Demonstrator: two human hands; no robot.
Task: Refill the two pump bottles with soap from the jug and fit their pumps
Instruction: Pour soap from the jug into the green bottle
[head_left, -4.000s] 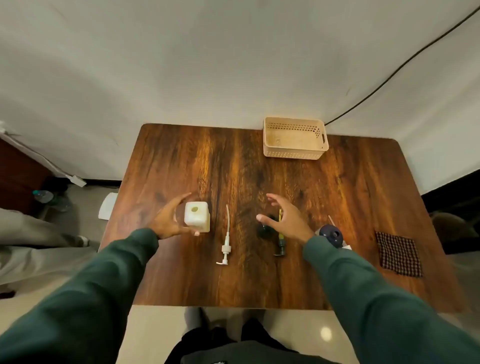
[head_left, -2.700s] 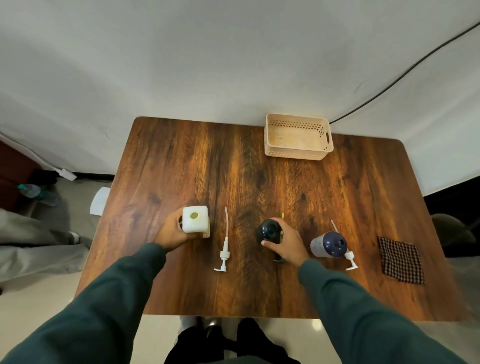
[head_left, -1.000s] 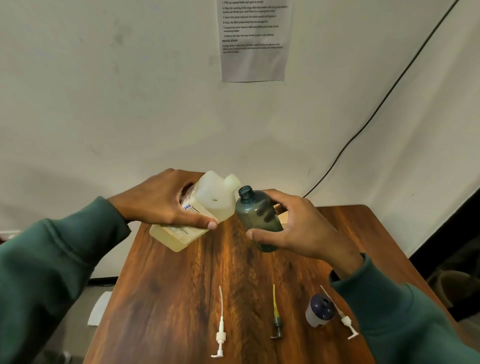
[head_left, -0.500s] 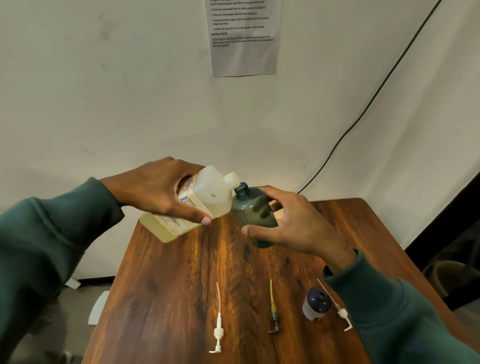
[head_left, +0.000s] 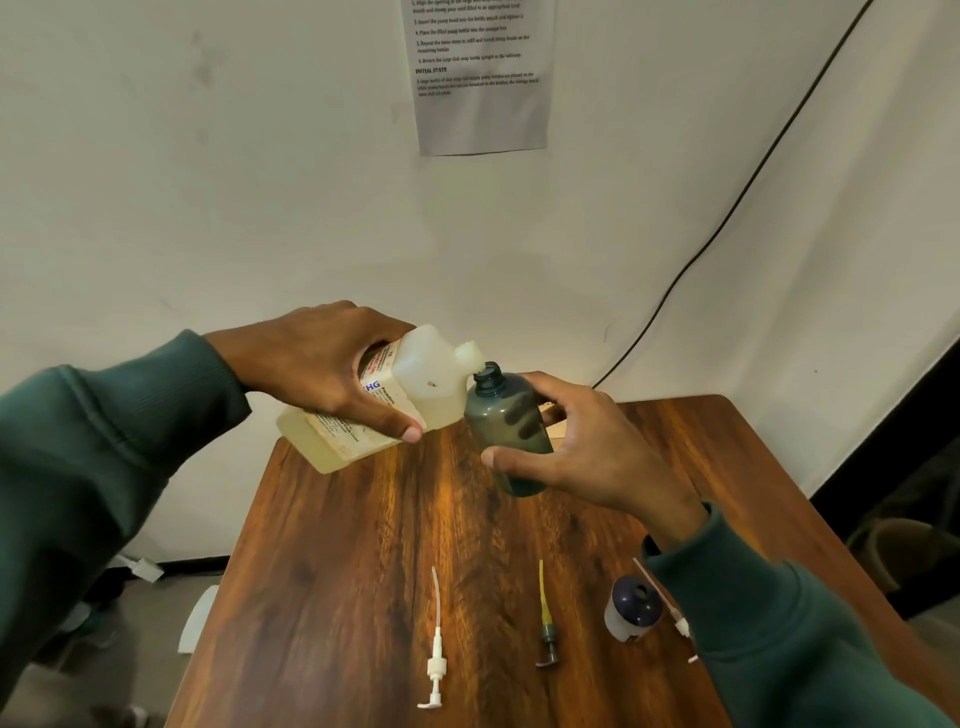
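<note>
"HG" is printed in blue on the jug's label (head_left: 371, 387); "INITIAL STATE" is headed on the wall sheet (head_left: 480, 78), the smaller print being blurred.
</note>
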